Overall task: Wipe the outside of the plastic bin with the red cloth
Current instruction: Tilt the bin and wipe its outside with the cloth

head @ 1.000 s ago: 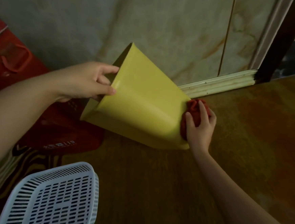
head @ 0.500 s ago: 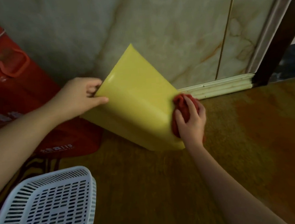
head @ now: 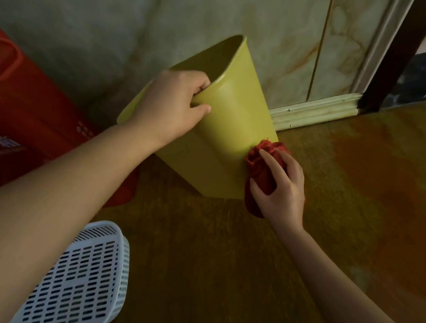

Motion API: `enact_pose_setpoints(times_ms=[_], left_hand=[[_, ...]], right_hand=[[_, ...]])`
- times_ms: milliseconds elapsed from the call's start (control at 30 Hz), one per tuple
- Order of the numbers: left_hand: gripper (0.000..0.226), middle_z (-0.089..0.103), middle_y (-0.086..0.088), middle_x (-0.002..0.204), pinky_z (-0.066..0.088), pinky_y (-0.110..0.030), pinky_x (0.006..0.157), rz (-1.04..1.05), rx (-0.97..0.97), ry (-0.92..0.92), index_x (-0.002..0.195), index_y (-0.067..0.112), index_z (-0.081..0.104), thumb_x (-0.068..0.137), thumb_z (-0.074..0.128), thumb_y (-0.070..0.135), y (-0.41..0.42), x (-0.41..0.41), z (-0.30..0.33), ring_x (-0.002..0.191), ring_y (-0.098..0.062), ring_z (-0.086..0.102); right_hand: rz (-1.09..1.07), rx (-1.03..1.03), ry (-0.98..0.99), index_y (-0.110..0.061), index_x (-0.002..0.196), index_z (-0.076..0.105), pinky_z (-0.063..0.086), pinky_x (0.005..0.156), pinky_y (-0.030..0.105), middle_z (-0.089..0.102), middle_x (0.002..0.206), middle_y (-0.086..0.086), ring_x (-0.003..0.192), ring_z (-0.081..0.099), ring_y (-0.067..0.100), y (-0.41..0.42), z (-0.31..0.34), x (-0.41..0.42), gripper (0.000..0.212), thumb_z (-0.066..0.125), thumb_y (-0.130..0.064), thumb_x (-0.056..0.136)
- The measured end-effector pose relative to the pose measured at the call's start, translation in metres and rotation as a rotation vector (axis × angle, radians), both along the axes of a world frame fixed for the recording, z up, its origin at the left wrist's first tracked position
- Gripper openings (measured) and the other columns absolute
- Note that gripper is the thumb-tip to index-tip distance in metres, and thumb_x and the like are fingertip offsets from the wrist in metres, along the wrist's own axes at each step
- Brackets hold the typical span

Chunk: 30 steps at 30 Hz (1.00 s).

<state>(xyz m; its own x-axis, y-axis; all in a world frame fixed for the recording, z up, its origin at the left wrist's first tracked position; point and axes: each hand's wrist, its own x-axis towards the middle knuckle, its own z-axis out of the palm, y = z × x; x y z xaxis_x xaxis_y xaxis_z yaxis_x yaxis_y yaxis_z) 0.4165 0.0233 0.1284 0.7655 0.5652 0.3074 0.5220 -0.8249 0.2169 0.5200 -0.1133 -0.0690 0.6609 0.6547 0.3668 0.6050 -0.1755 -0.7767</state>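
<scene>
With the left hand [head: 174,108] pinching the rim of the tilted yellow bin [head: 232,124] on the floor by the wall, I'd keep the right hand [head: 277,184], bunched round the red cloth [head: 261,167], pressing firmly along the lower side while turning it.

Both arms are bare all the way up, with no sleeves to see. The left hand [head: 174,108] and right hand [head: 281,189] wear nothing. The fingernails are short and plain.
</scene>
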Motion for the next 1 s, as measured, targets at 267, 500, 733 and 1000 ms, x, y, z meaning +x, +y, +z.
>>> enact_pose_setpoints(times_ms=[267, 500, 733, 1000], left_hand=[[0.013, 0.047, 0.001, 0.063, 0.021, -0.027, 0.049, -0.045, 0.129, 0.05, 0.071, 0.012, 0.051, 0.077, 0.061, 0.015, -0.023, 0.054, -0.022, 0.063, -0.019, 0.046], [0.007, 0.068, -0.001, 0.083, 0.051, -0.034, 0.069, -0.19, -0.07, 0.136, 0.08, 0.014, 0.066, 0.073, 0.067, 0.017, -0.034, 0.076, -0.025, 0.077, -0.015, 0.062], [0.012, 0.069, 0.003, 0.086, 0.043, -0.029, 0.063, -0.161, -0.06, 0.127, 0.086, 0.019, 0.07, 0.075, 0.064, 0.021, -0.032, 0.064, -0.038, 0.082, -0.015, 0.063], [0.04, 0.062, 0.008, 0.114, 0.045, -0.019, 0.093, 0.087, -0.292, -0.397, 0.117, 0.021, 0.056, 0.079, 0.063, 0.014, -0.051, -0.045, -0.084, 0.105, -0.002, 0.057]], right_hand=[[0.09, 0.094, 0.127, -0.028, 0.129, 0.051, 0.033, 0.104, 0.033, 0.049, 0.13, -0.002, 0.124, 0.042, 0.016, -0.024, 0.0, 0.002, 0.06, 0.075, -0.021, 0.074], [0.15, 0.049, 0.131, -0.024, 0.125, 0.057, 0.039, 0.105, 0.036, 0.052, 0.128, -0.004, 0.123, 0.049, 0.019, -0.036, -0.005, -0.012, 0.053, 0.073, -0.014, 0.076], [0.181, 0.079, 0.116, -0.023, 0.122, 0.06, 0.041, 0.106, 0.039, 0.053, 0.126, -0.007, 0.122, 0.05, 0.015, -0.043, -0.003, -0.015, 0.05, 0.072, -0.007, 0.076], [0.262, 0.056, 0.228, -0.024, 0.122, 0.059, 0.045, 0.102, 0.035, 0.059, 0.127, 0.001, 0.121, 0.052, 0.012, -0.051, 0.003, -0.025, 0.046, 0.07, -0.011, 0.079]])
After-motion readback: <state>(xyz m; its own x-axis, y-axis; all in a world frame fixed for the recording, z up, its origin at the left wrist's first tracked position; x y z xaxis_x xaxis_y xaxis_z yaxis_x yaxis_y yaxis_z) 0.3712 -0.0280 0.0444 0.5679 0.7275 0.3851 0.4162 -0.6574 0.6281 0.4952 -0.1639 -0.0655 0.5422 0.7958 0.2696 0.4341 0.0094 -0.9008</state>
